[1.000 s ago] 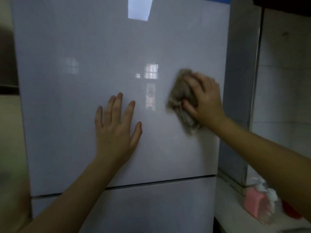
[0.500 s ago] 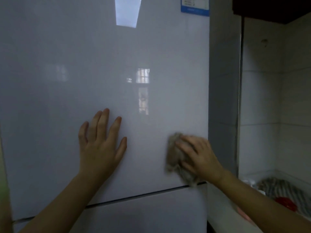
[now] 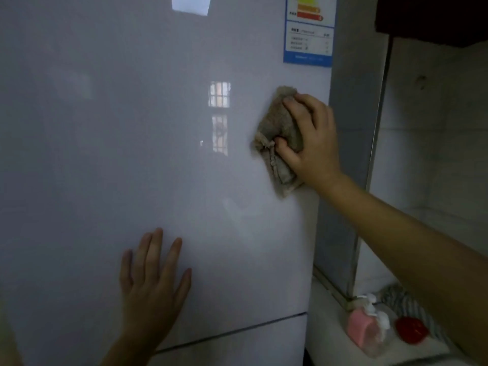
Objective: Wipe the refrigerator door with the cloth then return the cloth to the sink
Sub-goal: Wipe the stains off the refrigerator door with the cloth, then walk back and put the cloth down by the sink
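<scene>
Right hand (image 3: 310, 138) gripping cloth (image 3: 280, 143), pressed on refrigerator door (image 3: 132, 128) near right edge; unwiped area leftward; left hand (image 3: 150, 286) flat, released.

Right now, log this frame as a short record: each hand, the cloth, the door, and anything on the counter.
right hand: pressing the cloth against the door, near its right edge
left hand: open, flat on the door, lower down
cloth: brownish, crumpled, just below the blue label
refrigerator door: glossy white, closed, seam near the bottom
counter: pink pump bottle, red object, striped fabric
sink: not in view
stage: wiping under way, cloth not returned
</scene>
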`<state>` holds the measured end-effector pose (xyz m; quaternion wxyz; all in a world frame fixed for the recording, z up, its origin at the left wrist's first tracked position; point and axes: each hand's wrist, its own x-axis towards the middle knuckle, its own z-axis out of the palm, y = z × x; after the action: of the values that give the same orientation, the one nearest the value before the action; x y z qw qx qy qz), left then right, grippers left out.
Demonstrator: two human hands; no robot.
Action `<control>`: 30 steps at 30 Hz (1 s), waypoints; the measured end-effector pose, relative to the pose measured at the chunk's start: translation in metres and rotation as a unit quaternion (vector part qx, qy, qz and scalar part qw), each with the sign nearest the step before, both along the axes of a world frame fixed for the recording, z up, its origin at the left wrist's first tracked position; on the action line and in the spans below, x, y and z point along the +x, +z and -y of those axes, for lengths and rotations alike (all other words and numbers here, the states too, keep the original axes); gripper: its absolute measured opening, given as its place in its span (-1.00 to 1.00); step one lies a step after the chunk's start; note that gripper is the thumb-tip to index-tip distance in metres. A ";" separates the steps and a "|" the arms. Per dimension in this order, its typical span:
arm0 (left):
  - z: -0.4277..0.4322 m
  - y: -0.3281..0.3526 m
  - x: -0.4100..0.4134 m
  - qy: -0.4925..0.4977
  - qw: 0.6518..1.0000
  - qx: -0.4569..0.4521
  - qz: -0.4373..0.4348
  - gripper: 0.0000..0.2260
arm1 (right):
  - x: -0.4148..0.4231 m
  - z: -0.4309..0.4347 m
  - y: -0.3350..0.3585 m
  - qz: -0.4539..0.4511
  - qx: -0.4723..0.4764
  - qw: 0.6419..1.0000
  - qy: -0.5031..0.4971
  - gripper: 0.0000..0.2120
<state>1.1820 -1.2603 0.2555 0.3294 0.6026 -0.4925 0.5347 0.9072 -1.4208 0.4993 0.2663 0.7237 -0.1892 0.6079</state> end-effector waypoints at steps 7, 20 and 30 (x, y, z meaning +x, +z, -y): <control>-0.019 0.010 -0.016 -0.017 0.995 0.074 -0.062 -0.49 | 0.018 -0.025 -0.079 -0.124 0.033 0.991 0.034 -0.45; -0.100 0.003 -0.063 -0.136 0.912 0.296 -0.249 -0.50 | -0.016 -0.140 -0.201 0.026 0.411 0.895 0.171 -0.54; -0.245 -0.135 -0.131 -0.124 0.662 0.618 -0.405 -0.63 | -0.154 -0.361 -0.387 0.141 0.737 0.660 0.043 -0.70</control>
<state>1.0507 -1.0152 0.1209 0.1117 0.7580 -0.5980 -0.2353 0.7531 -1.0603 0.1127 -0.4102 0.5966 -0.5790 0.3750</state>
